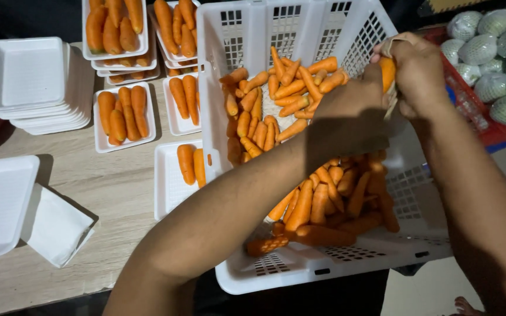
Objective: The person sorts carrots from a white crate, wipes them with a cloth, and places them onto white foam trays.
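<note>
Both forearms cross over the white crate [300, 269] of carrots. At upper right, the right hand [420, 73] fingers clasp one carrot [387, 71]; the left hand [346, 108] beside it, grip unclear. Keep it over the crate, wipe along its length.

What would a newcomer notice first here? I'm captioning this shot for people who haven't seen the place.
First the big white crate at centre, heaped with orange carrots. Over its far right corner the left hand and right hand hold one carrot. To the left, on the wooden table, white trays of carrots and a stack of empty trays.
</note>
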